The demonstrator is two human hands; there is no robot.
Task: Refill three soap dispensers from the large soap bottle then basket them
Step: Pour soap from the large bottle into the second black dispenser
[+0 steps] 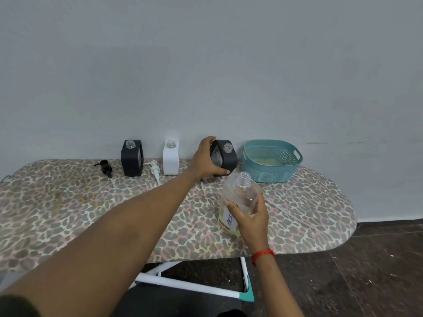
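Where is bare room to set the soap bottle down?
Bare: near-left of the board, before the black pump and upright black dispenser. Crowded: the back row up to the basket; a thin tube lies beside the soap bottle.

Ironing board cover (68,213): leopard print, grey-olive spots on cream and pink. Along far edge: black pump (105,168), black dispenser (132,160), white pump (155,169), white dispenser (170,160), third dispenser (225,156) black with grey ribbed side. Basket (272,172), far right edge: teal, dotted perforation. Soap bottle (240,197): clear, pale yellow liquid; label (229,221) white, blue lettering. Wrist band (263,255): red. Board legs (194,286): white, teal foot. Wall (206,65): pale grey-blue. Floor (366,271): dark brown.
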